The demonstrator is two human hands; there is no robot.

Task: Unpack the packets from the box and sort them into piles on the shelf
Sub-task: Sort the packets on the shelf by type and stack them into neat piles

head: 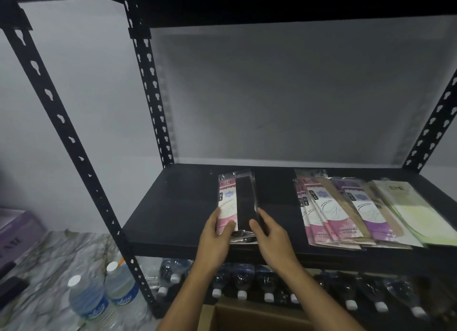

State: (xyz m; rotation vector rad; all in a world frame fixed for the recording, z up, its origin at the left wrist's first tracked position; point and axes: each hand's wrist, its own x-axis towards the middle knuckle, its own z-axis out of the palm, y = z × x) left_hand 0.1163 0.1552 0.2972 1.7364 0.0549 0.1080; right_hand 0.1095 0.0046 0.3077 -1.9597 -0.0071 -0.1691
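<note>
Packets (341,212) lie in piles on the black shelf (173,207) by a grey wall (296,96); the left grip (215,234) and right grip (272,234) hold one pink packet (226,199).

Brand lettering on the packets
"ENE" heads the held pink packet (226,197), the right pile's pink packet (308,182) and the pale green packet (408,207).

Dim, cool, grainy light. The far wall (296,96) is shaded grey, paler just above the black shelf (173,207), which swallows detail. The packets (321,207) catch faint glare. Left uprights (61,123) bow; near bottles (86,298) at left smear.
</note>
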